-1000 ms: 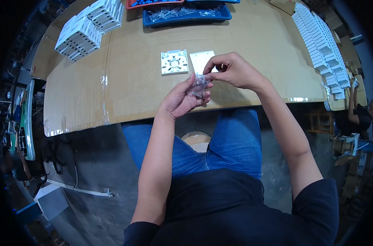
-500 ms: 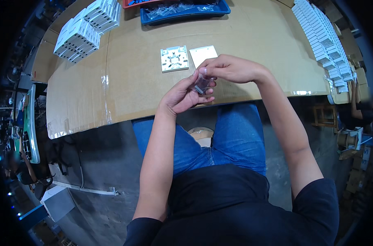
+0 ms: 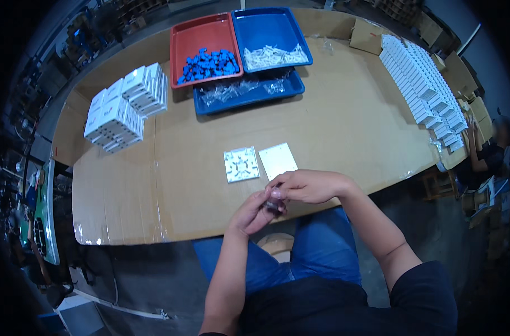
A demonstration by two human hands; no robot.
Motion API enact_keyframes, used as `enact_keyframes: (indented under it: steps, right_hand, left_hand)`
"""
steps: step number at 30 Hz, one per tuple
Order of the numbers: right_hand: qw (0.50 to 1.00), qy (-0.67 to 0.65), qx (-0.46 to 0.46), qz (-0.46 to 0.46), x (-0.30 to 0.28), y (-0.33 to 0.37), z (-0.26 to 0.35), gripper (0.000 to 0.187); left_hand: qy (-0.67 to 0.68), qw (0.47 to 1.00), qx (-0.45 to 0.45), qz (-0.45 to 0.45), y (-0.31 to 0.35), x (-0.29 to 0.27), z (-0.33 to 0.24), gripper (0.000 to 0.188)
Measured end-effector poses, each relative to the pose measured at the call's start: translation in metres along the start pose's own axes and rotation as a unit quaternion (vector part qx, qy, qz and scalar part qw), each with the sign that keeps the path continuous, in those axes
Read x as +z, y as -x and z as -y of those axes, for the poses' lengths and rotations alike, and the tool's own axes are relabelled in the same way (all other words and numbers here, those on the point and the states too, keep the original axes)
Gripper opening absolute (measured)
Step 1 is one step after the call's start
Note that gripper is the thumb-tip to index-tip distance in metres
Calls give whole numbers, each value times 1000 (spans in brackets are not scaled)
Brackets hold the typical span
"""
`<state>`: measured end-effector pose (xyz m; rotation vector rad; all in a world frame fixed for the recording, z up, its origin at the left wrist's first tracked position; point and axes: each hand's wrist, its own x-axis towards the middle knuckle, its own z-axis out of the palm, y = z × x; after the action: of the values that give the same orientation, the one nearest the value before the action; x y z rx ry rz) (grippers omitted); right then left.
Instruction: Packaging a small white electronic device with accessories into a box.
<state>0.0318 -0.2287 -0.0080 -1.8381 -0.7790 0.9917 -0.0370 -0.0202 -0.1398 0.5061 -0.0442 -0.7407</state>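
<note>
Near the front edge of the table, my left hand (image 3: 251, 215) and my right hand (image 3: 312, 186) meet, fingers closed on a small clear plastic bag (image 3: 273, 205). A small dark or greyish item seems to lie inside the bag; its kind is not clear. My right thumb and fingertips pinch the top of the bag, while my left fingers curl round its lower part. Just beyond my hands lies a white square plastic box base (image 3: 241, 164) with a moulded pattern inside. Beside it, to the right, rests a flat white cover plate (image 3: 278, 159).
At the back stand a red tray (image 3: 203, 37) of blue parts, a blue tray (image 3: 266, 29) of white slim pieces and a lower blue tray (image 3: 249, 103) of clear bags. White boxes are stacked left (image 3: 116, 119) and right (image 3: 423, 84). Another person (image 3: 490, 154) sits at far right.
My view has tilted up, bringing the full trays into sight. Both hands stay together on the bag, and my left fingers have curled in more closely round it.
</note>
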Motion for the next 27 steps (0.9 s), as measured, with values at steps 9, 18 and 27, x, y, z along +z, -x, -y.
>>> enact_keyframes:
  steps: [9, 18, 27]
  right_hand:
    - [921, 94, -54, -375, -218, -78, -55, 23]
    - [799, 299, 142, -502, -386, -158, -72, 23]
    - [764, 371, 323, -418, -350, -187, -38, 31]
  left_hand:
    - [114, 993, -16, -1, -1, 14, -9, 69]
    - [132, 991, -7, -36, -13, 20, -12, 68]
    - [134, 989, 8, -59, -5, 14, -7, 69]
